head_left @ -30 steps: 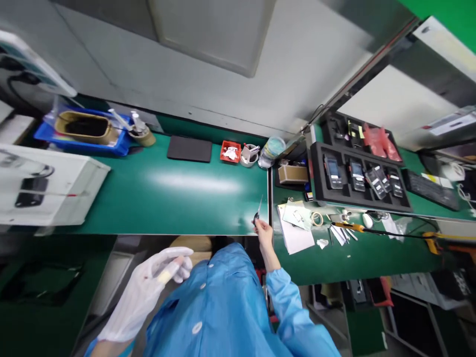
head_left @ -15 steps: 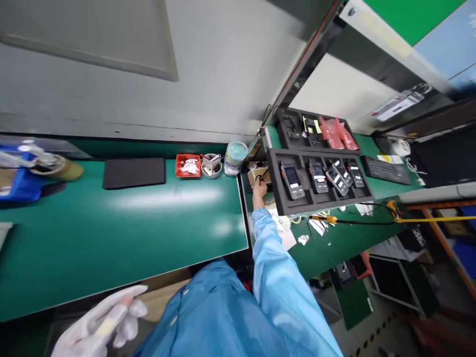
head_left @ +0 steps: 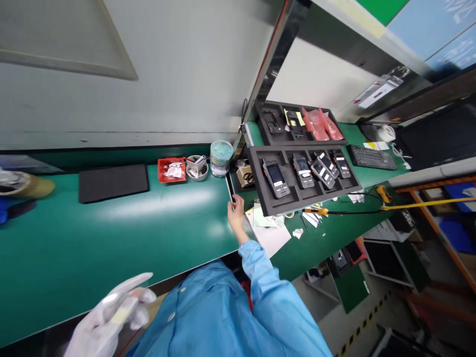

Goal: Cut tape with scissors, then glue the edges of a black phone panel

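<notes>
Green workbench [head_left: 167,233], bare right hand [head_left: 235,213] empty near black scissors [head_left: 248,177], gloved left hand [head_left: 111,315] slack, unclenched

A flat black pad [head_left: 113,184] lies to the left of a red tray [head_left: 173,180] with crumpled white scraps [head_left: 174,170] inside. A round cup [head_left: 198,177] holding small items stands beside it, then a clear tub [head_left: 220,161] whose contents are hard to make out. Farther right, a black tray [head_left: 297,197] carries five handheld devices [head_left: 275,178], two sharing one compartment. Behind it, a second black tray [head_left: 297,141] holds red plastic bags [head_left: 316,124] and dark frames [head_left: 272,123]. A keyboard [head_left: 373,157] lies to the right, near a dark screen [head_left: 439,136]. Below the front tray are paper sheets [head_left: 275,241], a crumpled white piece [head_left: 298,233] and a yellow-handled tool [head_left: 316,211].
</notes>
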Motion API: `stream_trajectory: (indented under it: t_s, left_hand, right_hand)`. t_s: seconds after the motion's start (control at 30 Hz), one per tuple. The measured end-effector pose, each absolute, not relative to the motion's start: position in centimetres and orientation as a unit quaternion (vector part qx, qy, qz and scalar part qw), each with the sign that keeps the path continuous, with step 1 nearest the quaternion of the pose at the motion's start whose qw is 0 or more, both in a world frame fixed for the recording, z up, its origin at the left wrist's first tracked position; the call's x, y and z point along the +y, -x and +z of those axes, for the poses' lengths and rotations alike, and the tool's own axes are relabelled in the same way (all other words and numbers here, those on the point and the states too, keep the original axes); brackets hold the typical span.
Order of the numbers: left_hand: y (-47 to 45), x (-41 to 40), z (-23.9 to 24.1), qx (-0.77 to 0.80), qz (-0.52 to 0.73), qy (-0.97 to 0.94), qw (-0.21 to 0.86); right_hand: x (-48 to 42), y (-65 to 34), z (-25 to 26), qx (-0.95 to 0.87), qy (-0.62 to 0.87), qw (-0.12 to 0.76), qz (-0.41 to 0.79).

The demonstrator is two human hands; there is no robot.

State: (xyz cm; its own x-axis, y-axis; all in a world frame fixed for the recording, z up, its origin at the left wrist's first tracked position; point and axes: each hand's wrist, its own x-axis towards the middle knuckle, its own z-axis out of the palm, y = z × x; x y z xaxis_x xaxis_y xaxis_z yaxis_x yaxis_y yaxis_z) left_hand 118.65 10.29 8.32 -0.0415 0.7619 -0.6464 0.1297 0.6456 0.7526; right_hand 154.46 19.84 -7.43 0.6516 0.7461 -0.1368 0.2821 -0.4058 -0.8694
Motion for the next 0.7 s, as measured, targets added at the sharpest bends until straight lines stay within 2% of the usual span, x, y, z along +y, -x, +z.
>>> stream_trajectory:
  t_s: [0.13,0.37,0.53,0.7]
  left_hand:
    - [-120.7,9.1,10.0,0.675,0.331,-0.266,0.603]
    - [-119.5,6.7,12.2,0.610,0.362,-0.334,0.620]
    - [-115.6,1.4,13.6,0.583,0.408,-0.333,0.618]
    - [-109.2,-6.7,12.6,0.556,0.438,-0.335,0.621]
  right_hand:
    - [12.3,-146.6,-4.9,-0.361,0.725,0.457,0.367]
    - [5.3,-137.8,3.0,-0.468,0.537,0.434,0.551]
    - [2.2,-133.3,7.3,-0.530,0.453,0.404,0.591]
    - [-3.8,-126.9,9.4,-0.526,0.449,0.391,0.607]
